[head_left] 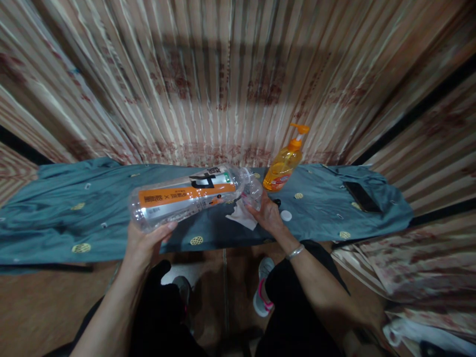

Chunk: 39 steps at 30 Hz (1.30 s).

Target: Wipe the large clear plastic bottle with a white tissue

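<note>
My left hand (150, 243) is closed round the base end of a large clear plastic bottle (186, 196) with an orange and silver label. The bottle lies tilted nearly sideways over the cloth, its neck to the right. At its mouth, my right hand (268, 214) grips a small clear plastic container (254, 192), whose exact kind I cannot make out. Against the right fingers is a white tissue (242, 216); whether it is held or just touched is unclear. A round white cap (286, 215) lies on the cloth beside the right hand.
A pump bottle (282, 166) of orange liquid stands behind the right hand. Farther right lies a black phone (361, 197). Teal patterned cloth (316, 218) covers the narrow bench, with a striped curtain (223, 99) close behind.
</note>
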Each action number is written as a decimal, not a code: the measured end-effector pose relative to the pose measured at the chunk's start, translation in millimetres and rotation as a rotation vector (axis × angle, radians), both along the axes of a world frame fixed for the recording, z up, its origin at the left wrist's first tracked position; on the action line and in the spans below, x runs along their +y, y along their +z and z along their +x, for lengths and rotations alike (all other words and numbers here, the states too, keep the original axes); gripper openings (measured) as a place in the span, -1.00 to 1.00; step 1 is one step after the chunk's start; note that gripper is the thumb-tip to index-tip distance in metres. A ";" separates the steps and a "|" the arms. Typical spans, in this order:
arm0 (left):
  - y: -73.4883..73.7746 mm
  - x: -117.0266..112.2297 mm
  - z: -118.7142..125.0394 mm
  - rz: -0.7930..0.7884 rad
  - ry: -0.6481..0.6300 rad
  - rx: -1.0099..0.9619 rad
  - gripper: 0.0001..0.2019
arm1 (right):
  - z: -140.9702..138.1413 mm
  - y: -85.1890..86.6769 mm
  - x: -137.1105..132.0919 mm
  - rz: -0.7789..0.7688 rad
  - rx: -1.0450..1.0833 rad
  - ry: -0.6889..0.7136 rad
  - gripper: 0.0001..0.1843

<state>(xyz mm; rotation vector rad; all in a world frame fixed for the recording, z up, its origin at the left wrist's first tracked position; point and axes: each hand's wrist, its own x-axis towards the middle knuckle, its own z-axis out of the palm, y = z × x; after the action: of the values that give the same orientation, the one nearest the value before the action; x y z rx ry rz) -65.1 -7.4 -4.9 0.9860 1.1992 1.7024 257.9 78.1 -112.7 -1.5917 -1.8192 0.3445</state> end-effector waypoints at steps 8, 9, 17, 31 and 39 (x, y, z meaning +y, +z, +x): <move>1.2 -0.8 -0.4 -0.015 0.004 0.011 -0.54 | -1.4 4.7 -1.1 -0.032 -0.008 -0.003 -0.24; 1.2 -0.8 -0.4 -0.016 0.001 0.019 -0.54 | -1.2 4.9 -1.2 -0.022 -0.003 0.002 -0.22; 11.5 -0.5 4.5 -0.022 -0.001 0.018 -0.43 | -1.1 5.6 -1.1 -0.042 -0.014 -0.013 -0.28; 15.7 -1.6 7.8 -0.036 0.015 0.006 -0.43 | 0.0 5.9 -1.2 -0.053 -0.028 0.003 -0.25; 13.2 2.2 6.1 -0.065 0.054 -0.028 -0.38 | 0.3 0.6 -0.2 0.006 -0.045 0.004 -0.31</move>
<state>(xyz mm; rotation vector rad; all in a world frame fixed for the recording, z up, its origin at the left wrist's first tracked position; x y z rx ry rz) -58.9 -5.2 8.3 0.8947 1.2657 1.7028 258.1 77.8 -112.1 -1.6034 -1.8559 0.3076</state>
